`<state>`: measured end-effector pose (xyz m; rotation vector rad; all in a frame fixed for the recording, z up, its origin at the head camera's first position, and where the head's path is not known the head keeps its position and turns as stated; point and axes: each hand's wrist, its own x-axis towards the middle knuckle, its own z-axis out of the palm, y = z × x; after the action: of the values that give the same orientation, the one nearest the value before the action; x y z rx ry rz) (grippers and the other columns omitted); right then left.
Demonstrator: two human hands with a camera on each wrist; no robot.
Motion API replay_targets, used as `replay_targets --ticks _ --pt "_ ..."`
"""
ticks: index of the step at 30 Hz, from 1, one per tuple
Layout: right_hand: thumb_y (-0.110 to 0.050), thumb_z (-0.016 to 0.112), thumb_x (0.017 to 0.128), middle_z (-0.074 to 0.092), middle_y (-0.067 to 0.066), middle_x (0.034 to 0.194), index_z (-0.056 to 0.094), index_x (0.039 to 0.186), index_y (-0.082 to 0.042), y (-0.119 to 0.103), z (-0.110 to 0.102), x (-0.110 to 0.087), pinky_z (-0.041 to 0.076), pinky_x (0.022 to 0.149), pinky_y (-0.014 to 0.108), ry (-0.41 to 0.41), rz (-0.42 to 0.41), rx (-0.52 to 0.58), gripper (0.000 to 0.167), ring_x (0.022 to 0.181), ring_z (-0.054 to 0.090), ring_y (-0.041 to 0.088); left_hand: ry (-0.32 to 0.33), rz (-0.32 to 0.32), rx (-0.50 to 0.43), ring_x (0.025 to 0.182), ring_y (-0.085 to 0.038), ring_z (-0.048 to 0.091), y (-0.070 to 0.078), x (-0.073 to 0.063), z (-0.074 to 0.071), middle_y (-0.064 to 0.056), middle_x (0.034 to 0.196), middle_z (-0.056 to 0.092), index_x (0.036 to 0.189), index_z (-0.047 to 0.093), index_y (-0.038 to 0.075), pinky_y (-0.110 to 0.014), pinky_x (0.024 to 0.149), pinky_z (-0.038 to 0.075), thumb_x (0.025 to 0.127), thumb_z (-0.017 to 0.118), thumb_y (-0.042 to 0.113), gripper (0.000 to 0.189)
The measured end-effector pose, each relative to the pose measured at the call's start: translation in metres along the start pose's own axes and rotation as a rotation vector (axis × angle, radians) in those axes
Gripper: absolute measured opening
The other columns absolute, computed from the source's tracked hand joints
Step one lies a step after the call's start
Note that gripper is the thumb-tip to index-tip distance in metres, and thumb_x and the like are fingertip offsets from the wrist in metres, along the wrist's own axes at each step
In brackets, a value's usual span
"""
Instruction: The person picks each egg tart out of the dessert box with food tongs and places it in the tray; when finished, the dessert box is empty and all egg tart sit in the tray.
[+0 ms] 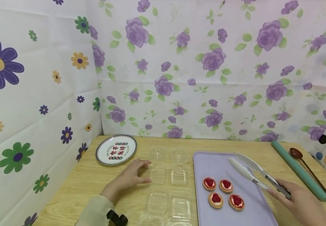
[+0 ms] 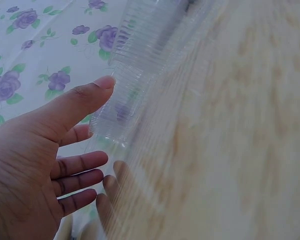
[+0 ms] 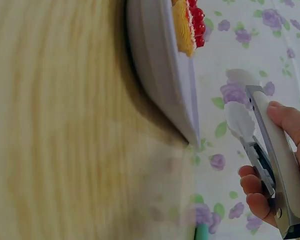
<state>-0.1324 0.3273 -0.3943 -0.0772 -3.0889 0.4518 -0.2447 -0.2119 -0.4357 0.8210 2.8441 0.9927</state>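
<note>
My left hand (image 1: 132, 176) is beside the clear plastic containers (image 1: 177, 176), fingers parted and slightly bent, holding nothing. In the left wrist view its thumb tip overlaps the side of a ribbed clear container (image 2: 127, 97). My right hand (image 1: 301, 201) grips metal tongs (image 3: 285, 160) with pale, broad heads; in the head view these heads hang over the lilac tray (image 1: 216, 163), their arms spread and nothing between them. Several small tarts (image 1: 215, 200) with red topping and white cream lie grouped on the tray, left of the tongs.
A white plate (image 1: 102, 152) with a dark rim and red characters lies at the back left. Along the right edge are a teal rolling pin (image 1: 298, 171) and a long-handled brown spoon (image 1: 296, 153). Floral cloth (image 1: 180, 78) hangs behind the wooden table.
</note>
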Motion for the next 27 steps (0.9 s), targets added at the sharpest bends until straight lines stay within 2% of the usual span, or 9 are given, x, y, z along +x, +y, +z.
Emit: replay_targets --ticks 4,8,11,15,18,22,25,27 --pt "-0.064 0.044 0.092 0.062 0.005 0.076 0.047 0.132 0.013 0.010 0.000 -0.003 0.040 0.054 0.034 -0.030 0.039 -0.019 0.086 0.062 0.052 0.018 0.005 -0.007 -0.004 0.116 -0.024 0.052 0.001 -0.001 -0.001 -0.005 0.118 0.062 0.137 0.051 0.011 -0.050 0.105 0.040 0.076 0.078 0.043 0.074" --pt "-0.065 0.039 0.093 0.068 0.024 0.092 0.046 0.130 0.015 0.022 -0.001 -0.002 0.048 0.054 0.043 -0.054 0.066 -0.035 0.089 0.070 0.064 0.033 0.012 -0.007 -0.009 0.115 -0.024 0.052 0.004 -0.003 -0.002 -0.006 0.118 0.062 0.136 0.051 0.010 -0.050 0.104 0.041 0.076 0.078 0.041 0.073" --pt "-0.066 0.037 0.094 0.067 0.028 0.097 0.047 0.128 0.016 0.031 -0.001 -0.001 0.050 0.057 0.048 -0.078 0.082 -0.039 0.089 0.076 0.066 0.039 0.014 -0.006 0.000 0.115 -0.024 0.052 0.005 -0.004 -0.002 -0.005 0.118 0.061 0.136 0.051 0.011 -0.050 0.104 0.041 0.077 0.078 0.041 0.072" --pt "-0.064 0.037 0.095 0.069 0.017 0.086 0.047 0.126 0.017 0.041 0.000 -0.004 0.049 0.055 0.043 -0.100 0.089 -0.039 0.087 0.070 0.065 0.028 0.010 -0.003 0.009 0.115 -0.022 0.052 0.005 -0.005 -0.002 -0.004 0.118 0.061 0.136 0.051 0.012 -0.048 0.103 0.041 0.078 0.078 0.040 0.071" --pt "-0.061 0.036 0.096 0.067 0.019 0.084 0.046 0.124 0.020 0.049 0.000 -0.006 0.048 0.055 0.042 -0.114 0.096 -0.051 0.086 0.068 0.064 0.027 0.009 -0.003 0.007 0.115 -0.022 0.052 0.006 -0.005 -0.001 -0.004 0.118 0.061 0.136 0.051 0.012 -0.048 0.103 0.042 0.077 0.078 0.040 0.070" --pt "-0.058 0.036 0.098 0.062 0.015 0.075 0.047 0.119 0.022 0.057 0.000 -0.009 0.046 0.054 0.040 -0.098 0.096 -0.073 0.083 0.064 0.060 0.024 0.010 -0.003 0.004 0.115 -0.023 0.052 0.006 -0.005 -0.001 -0.004 0.117 0.061 0.136 0.051 0.011 -0.049 0.103 0.041 0.077 0.078 0.041 0.071" --pt "-0.055 0.038 0.098 0.054 0.005 0.067 0.048 0.116 0.022 0.062 0.001 -0.012 0.041 0.053 0.035 -0.075 0.096 -0.077 0.080 0.060 0.053 0.018 0.007 -0.002 0.003 0.115 -0.023 0.052 0.007 -0.004 -0.001 -0.004 0.118 0.061 0.136 0.051 0.012 -0.048 0.103 0.041 0.077 0.078 0.042 0.072" --pt "-0.055 0.039 0.098 0.052 0.004 0.065 0.047 0.115 0.023 0.065 0.002 -0.015 0.041 0.053 0.035 -0.073 0.109 -0.080 0.081 0.059 0.052 0.018 0.005 0.002 0.002 0.115 -0.022 0.052 0.007 -0.004 -0.001 -0.004 0.118 0.061 0.136 0.051 0.012 -0.048 0.103 0.041 0.077 0.077 0.042 0.072"
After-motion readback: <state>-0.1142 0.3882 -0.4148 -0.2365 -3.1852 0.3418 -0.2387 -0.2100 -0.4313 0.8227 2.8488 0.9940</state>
